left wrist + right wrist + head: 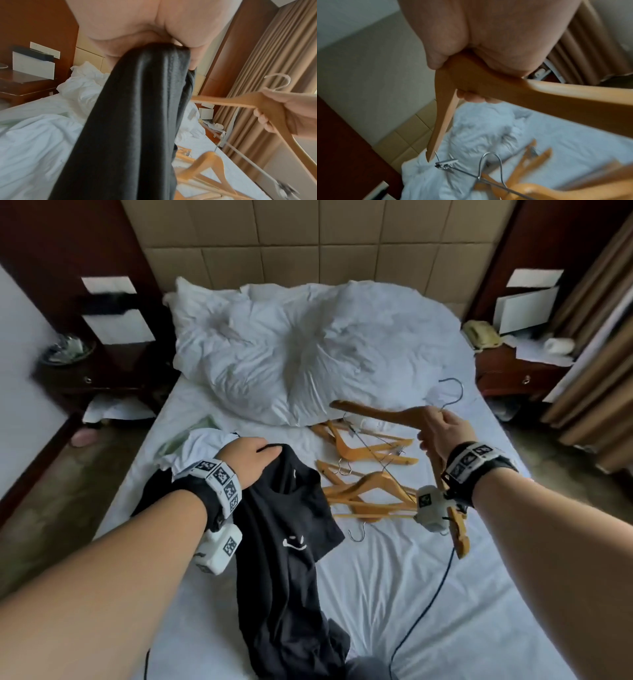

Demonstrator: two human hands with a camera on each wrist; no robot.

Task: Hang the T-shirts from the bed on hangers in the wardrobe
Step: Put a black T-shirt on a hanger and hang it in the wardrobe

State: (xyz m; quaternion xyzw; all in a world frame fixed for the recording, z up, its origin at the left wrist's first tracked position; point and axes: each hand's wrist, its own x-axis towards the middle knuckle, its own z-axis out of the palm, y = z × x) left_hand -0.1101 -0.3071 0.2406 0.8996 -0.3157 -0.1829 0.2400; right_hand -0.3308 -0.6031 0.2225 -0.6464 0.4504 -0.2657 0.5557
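Observation:
A black T-shirt point(287, 529) with a small white smile print hangs over the bed, and my left hand point(250, 455) grips it near the collar. In the left wrist view the bunched black T-shirt point(133, 115) drops from my left hand point(137, 33). My right hand point(442, 433) holds a wooden hanger point(383, 410) by its middle, lifted above the bed, metal hook point(452, 392) pointing away. Its grip on the wooden hanger point(488, 83) shows under my right hand point(488, 33) in the right wrist view. A white T-shirt point(202, 445) lies crumpled behind my left hand.
Several more wooden hangers point(363, 474) lie in a heap on the white sheet point(445, 594) between my hands. Pillows point(291, 354) are piled at the headboard. Dark nightstands point(513, 371) flank the bed, and curtains point(596, 354) hang at the right. A black cable point(424, 607) trails from my right wrist.

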